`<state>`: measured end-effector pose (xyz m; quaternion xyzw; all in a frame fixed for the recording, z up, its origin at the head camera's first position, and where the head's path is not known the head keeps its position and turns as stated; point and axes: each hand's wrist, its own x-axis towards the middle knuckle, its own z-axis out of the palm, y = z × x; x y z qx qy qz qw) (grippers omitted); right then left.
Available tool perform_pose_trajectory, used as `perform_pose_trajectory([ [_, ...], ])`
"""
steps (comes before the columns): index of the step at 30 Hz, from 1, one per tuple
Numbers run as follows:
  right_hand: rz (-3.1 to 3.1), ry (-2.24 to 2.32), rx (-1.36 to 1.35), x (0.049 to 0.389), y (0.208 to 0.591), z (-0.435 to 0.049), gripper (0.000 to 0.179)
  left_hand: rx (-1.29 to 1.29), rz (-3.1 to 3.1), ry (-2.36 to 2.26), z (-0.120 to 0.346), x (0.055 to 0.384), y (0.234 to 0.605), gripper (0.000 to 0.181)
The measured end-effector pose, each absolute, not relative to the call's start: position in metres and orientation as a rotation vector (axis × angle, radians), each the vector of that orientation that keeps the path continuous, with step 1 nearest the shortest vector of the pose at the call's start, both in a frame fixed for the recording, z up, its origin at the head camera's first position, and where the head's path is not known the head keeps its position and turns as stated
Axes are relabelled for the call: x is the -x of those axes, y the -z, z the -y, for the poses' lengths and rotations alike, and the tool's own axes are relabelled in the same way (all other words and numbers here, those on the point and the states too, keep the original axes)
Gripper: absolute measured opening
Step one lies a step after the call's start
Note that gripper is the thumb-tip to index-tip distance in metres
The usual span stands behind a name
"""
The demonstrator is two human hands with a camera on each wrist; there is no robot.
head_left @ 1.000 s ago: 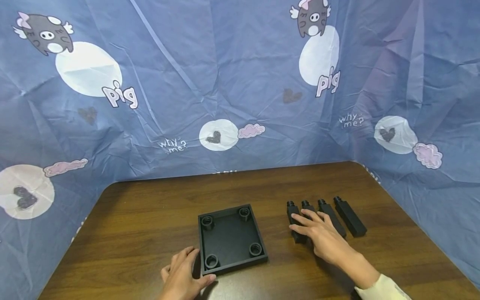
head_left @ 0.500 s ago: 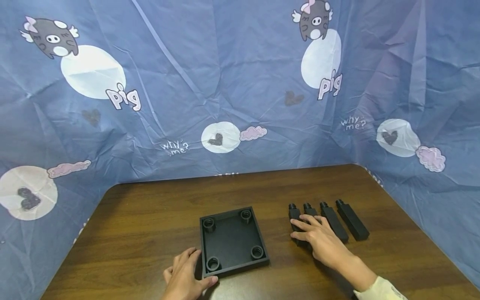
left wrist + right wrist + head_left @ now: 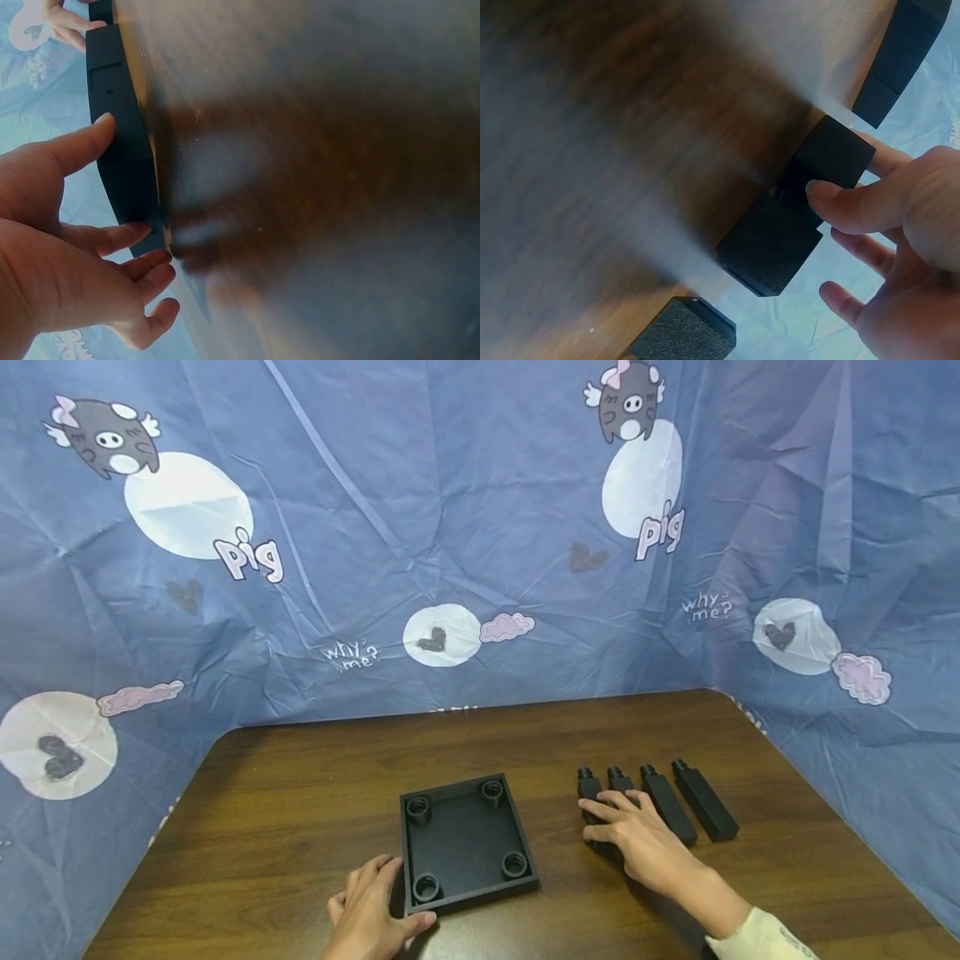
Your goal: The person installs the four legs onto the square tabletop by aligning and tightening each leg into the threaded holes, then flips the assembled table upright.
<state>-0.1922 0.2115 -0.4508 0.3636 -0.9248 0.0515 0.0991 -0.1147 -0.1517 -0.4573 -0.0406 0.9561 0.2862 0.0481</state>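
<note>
A square black tabletop (image 3: 471, 839) lies underside up, its low rim raised and a threaded socket in each corner. My left hand (image 3: 367, 910) holds its near left corner, thumb on the front wall and fingers along the left wall. To the right, several black square-sided legs with threaded ends lie side by side. The leftmost leg (image 3: 589, 788) is pinched by my right hand (image 3: 648, 847); in the right wrist view the thumb (image 3: 829, 193) presses one side of that leg (image 3: 840, 146). The hand partly covers the second leg (image 3: 621, 781).
Two more legs, the third leg (image 3: 670, 810) and the rightmost leg (image 3: 705, 802), lie beyond my right hand. All rest on a brown wooden table (image 3: 315, 785) with rounded far corners. A blue printed cloth (image 3: 480, 543) hangs behind and along both sides.
The right hand's spread fingers have drawn in and settled lower over the leftmost leg. My left hand stays at the tabletop corner, and the head view has shifted slightly.
</note>
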Motion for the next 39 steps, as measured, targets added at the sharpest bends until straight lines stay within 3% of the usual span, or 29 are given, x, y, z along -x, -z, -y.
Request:
perform_pose_trajectory([
  [26, 2.451, -0.227, -1.214, 0.202, 0.452, -0.219, 0.06, 0.182, -2.846, -0.864, 0.153, 0.119, 0.457, 0.087],
  [39, 2.316, -0.74, -1.039, 0.202, 0.438, -0.214, 0.061, 0.169, -2.869, -0.868, 0.151, 0.117, 0.457, 0.085],
])
